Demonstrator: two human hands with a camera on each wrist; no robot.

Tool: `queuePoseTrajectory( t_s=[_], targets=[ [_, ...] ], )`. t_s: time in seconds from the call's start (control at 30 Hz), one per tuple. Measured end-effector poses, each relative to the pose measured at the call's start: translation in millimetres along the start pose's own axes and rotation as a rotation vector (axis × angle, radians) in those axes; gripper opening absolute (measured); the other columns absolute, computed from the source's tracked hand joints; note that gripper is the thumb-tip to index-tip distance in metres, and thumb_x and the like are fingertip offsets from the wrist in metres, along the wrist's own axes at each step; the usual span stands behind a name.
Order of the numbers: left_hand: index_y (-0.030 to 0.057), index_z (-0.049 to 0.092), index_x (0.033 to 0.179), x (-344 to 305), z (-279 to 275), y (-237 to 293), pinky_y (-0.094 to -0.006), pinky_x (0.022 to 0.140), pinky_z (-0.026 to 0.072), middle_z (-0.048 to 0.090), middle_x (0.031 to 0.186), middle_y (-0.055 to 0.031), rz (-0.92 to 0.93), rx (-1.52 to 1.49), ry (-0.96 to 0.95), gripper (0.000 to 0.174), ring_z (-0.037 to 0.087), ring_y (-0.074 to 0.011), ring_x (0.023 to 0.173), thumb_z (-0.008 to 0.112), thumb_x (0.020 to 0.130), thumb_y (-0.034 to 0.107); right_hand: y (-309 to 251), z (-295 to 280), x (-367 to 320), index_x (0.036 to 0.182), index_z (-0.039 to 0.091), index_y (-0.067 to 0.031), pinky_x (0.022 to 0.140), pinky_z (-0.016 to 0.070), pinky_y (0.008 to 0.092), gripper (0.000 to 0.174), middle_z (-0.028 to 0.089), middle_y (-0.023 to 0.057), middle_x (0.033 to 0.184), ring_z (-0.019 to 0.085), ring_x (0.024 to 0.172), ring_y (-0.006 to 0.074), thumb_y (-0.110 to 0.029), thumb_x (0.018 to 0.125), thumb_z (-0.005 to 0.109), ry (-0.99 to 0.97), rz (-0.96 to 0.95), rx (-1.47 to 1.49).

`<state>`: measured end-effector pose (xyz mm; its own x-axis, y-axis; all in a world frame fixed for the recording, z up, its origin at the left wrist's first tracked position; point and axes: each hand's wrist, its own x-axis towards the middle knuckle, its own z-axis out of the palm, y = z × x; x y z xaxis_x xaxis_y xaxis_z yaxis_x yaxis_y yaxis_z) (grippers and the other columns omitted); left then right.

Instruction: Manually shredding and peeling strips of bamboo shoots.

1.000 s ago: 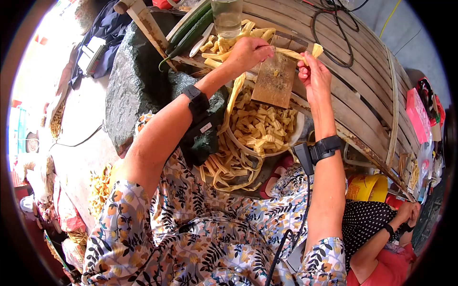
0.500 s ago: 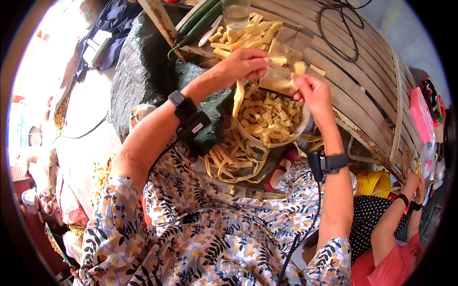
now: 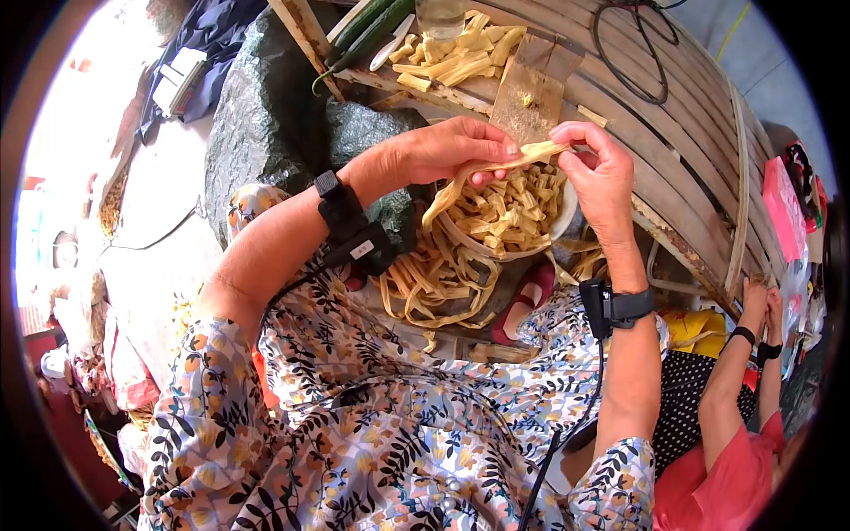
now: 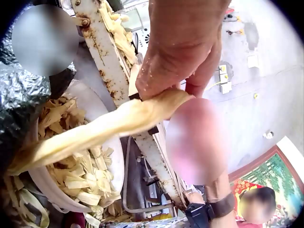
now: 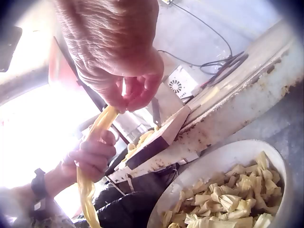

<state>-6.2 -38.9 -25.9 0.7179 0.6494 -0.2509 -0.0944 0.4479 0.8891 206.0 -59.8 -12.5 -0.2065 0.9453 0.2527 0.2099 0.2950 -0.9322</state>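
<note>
A long, pale-yellow, fibrous strip (image 3: 538,152) stretches between both hands above the white bucket (image 3: 567,217). My left hand (image 3: 456,149) grips the strip, whose tail hangs down past the palm toward the bucket's left side. With thumb and fingertips, my right hand (image 3: 604,181) pinches the strip's upper end. In the right wrist view, the strip (image 5: 87,194) dangles below the left fingers. Short folded pieces (image 3: 509,212) of the same material fill much of the bucket. Just beyond the hands, a wooden block (image 3: 522,104) lies at the table edge with a small crumb on it.
More yellow pieces (image 3: 460,62) are heaped on the slatted table (image 3: 673,133), by cucumbers (image 3: 367,35) and a glass (image 3: 440,18). Loose strips (image 3: 425,288) lie below the bucket. Dark plastic sheeting (image 3: 248,133) stands left, a black cable (image 3: 611,53) lies behind, and another person (image 3: 735,425) sits right.
Both hands have come lower, toward the bucket, and closer together. The tufted end seen earlier at the right fingers no longer shows. The left hand now grips a strip with a long hanging tail.
</note>
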Motion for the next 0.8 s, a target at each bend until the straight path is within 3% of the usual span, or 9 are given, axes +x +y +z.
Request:
queuePoseTrajectory(
  t_s=[0.07,0.17,0.23,0.3,0.37,0.47,0.6,0.7,0.8],
  targets=[
    [0.0012,0.058,0.094,3.0,-6.0,-8.0,-0.0157,0.047,0.0358,0.053,0.070,0.0013,0.032,0.057,0.073,0.019,0.042,-0.0039,0.049,0.060,0.083,0.016,3.7,-1.4,2.2,0.094,0.059,-0.0033,0.073,0.0456,0.0215,0.028,0.060,-0.0003,0.092,0.055,0.086,0.0088,0.011,0.073,0.048,-0.016,-0.033,-0.020],
    [0.0033,0.058,0.091,-3.8,0.2,-1.1,-0.0173,0.050,0.0389,0.054,0.071,0.0022,0.197,0.588,0.300,0.013,0.048,-0.0038,0.055,0.059,0.083,0.014,1.3,-13.8,8.7,0.100,0.058,0.0000,0.076,0.0457,0.0232,0.023,0.061,0.0032,0.096,0.056,0.088,0.0091,0.006,0.079,0.051,0.098,-0.105,-0.084],
    [0.0033,0.057,0.088,4.6,4.7,-11.5,-0.0251,0.056,0.0445,0.058,0.074,-0.0042,0.537,0.939,0.369,0.012,0.055,-0.0151,0.062,0.060,0.079,0.010,3.5,-8.1,9.5,0.099,0.059,0.0016,0.075,0.0455,0.0226,0.018,0.062,0.0043,0.094,0.057,0.084,0.0089,0.001,0.082,0.053,0.108,-0.072,-0.015],
    [0.0023,0.056,0.087,4.3,17.3,-19.1,-0.0294,0.060,0.0462,0.057,0.075,-0.0082,0.736,1.130,0.374,0.013,0.057,-0.0221,0.065,0.060,0.076,0.008,0.5,6.6,4.8,0.094,0.061,-0.0014,0.068,0.0456,0.0219,0.017,0.064,0.0046,0.078,0.058,0.075,0.0088,-0.015,0.087,0.052,0.015,-0.007,-0.166],
    [0.0029,0.056,0.086,-1.6,29.7,-14.9,-0.0327,0.058,0.0460,0.055,0.078,-0.0124,0.709,1.200,0.305,0.015,0.056,-0.0298,0.066,0.061,0.073,0.007,20.5,15.7,-1.2,0.087,0.062,-0.0022,0.057,0.0450,0.0229,0.018,0.059,0.0033,0.064,0.056,0.062,0.0094,-0.017,0.088,0.051,-0.086,0.035,-0.263],
    [0.0047,0.058,0.085,-5.5,31.1,-12.2,-0.0328,0.055,0.0456,0.055,0.074,-0.0117,0.717,1.337,0.237,0.015,0.055,-0.0316,0.064,0.064,0.072,0.011,17.2,22.8,-8.9,0.078,0.062,-0.0012,0.046,0.0386,0.0222,0.019,0.052,0.0005,0.056,0.048,0.049,0.0079,-0.015,0.087,0.053,-0.143,0.528,-0.021],
    [0.0041,0.061,0.076,-11.4,21.8,1.2,-0.0297,0.054,0.0446,0.057,0.066,-0.0102,0.640,1.182,0.254,0.018,0.055,-0.0244,0.057,0.071,0.068,0.018,20.4,20.1,-12.8,0.078,0.063,0.0004,0.041,0.0296,0.0192,0.020,0.049,-0.0019,0.054,0.040,0.043,0.0043,-0.018,0.084,0.058,-0.355,0.514,-0.020],
    [0.0018,0.063,0.072,-12.6,6.4,14.5,-0.0222,0.052,0.0405,0.056,0.062,0.0015,0.384,0.892,0.231,0.020,0.049,-0.0054,0.056,0.071,0.073,0.021,-4.2,20.1,-18.3,0.085,0.064,0.0007,0.043,0.0301,0.0186,0.024,0.049,-0.0023,0.053,0.039,0.043,0.0038,-0.023,0.083,0.060,-0.655,0.626,0.480],
    [0.0021,0.061,0.088,-9.8,3.8,2.4,-0.0183,0.054,0.0383,0.055,0.073,0.0033,0.293,0.422,0.160,0.028,0.047,-0.0034,0.064,0.056,0.085,0.030,-21.7,21.2,-9.9,0.102,0.059,0.0008,0.045,0.0305,0.0179,0.035,0.052,-0.0033,0.057,0.037,0.043,0.0031,-0.029,0.084,0.059,-0.643,0.440,0.929]
  ],
)
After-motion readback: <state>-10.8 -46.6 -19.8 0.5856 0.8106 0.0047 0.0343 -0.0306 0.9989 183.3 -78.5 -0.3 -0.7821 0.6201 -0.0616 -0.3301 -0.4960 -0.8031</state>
